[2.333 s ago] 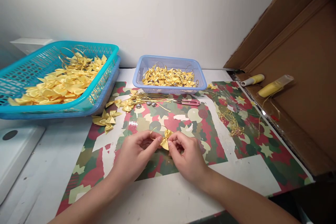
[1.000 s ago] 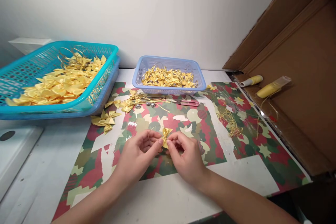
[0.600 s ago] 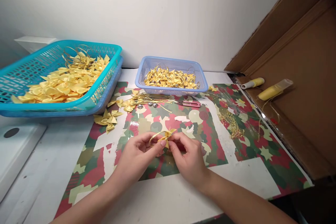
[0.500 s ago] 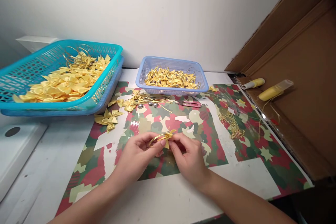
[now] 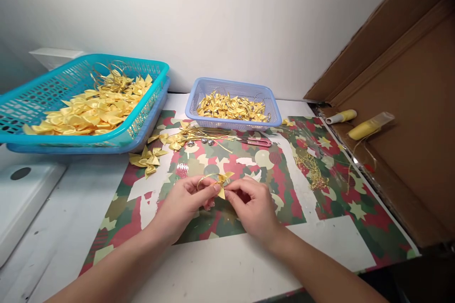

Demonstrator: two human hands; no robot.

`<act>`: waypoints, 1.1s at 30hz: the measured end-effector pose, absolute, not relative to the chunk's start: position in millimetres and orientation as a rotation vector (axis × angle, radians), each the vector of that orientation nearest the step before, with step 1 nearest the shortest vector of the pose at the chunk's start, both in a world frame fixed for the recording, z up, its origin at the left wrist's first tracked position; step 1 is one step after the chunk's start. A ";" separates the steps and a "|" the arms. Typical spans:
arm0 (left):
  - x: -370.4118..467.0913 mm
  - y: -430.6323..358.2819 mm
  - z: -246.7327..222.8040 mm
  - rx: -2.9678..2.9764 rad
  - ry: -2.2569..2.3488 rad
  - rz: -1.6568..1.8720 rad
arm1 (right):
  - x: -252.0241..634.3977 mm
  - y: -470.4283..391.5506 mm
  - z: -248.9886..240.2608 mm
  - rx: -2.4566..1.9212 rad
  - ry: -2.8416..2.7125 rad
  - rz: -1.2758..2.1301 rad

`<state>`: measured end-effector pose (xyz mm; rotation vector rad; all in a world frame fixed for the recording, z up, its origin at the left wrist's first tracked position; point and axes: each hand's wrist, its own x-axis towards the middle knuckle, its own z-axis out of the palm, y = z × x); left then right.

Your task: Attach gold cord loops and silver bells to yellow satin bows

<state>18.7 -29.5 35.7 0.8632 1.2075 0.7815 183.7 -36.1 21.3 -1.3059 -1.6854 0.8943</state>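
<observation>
Over the middle of the patterned mat, my left hand (image 5: 186,203) pinches a yellow ribbon bow (image 5: 222,183) at its left side. A thin gold wire loop (image 5: 203,179) curves out from the bow above the left fingers. My right hand (image 5: 251,202) is closed, thumb and forefinger pinching at the bow's right edge; the exact bit between those fingertips is hidden. Beyond the hands lie loose yellow bows (image 5: 148,158), a bundle of gold wires (image 5: 209,132), a few small silver bells (image 5: 204,141) and pink-handled snips (image 5: 259,142).
A turquoise basket (image 5: 161,75) heaped with bows stands at the left, stacked on a blue one. Behind the mat is a smaller blue basket (image 5: 232,83) of wired bows. Gold strings (image 5: 314,175) lie right, near yellow thread spools (image 5: 371,125) by a cardboard wall (image 5: 401,80).
The bow and its loop have moved slightly left with my left hand. My right fingertips have shifted a little down and left along the bow's edge. The view has turned slightly.
</observation>
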 end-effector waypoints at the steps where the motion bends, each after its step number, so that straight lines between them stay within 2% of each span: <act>1: 19.0 -29.4 36.3 0.867 1.204 0.774 | 183.1 -36.1 21.3 -1.299 -1.688 0.891; 4: 19.6 -29.5 38.4 0.899 1.225 0.768 | 182.2 -36.1 23.2 -1.285 -1.708 0.787; 7: 19.3 -31.3 38.2 0.993 1.288 0.800 | 183.0 -37.6 27.8 -1.186 -1.731 0.492; 12: 19.8 -37.5 35.5 1.367 1.397 0.895 | 180.6 -43.3 31.6 -1.090 -1.819 0.204; 16: 21.9 -40.9 35.3 1.781 1.470 0.977 | 177.4 -43.5 27.6 -1.187 -1.862 0.183; 20: 24.0 -41.3 35.5 1.921 1.437 0.976 | 175.9 -42.2 24.3 -1.185 -1.886 0.120; 33: 23.7 -36.1 35.3 1.528 1.435 0.884 | 175.7 -35.0 23.8 -1.147 -1.794 0.370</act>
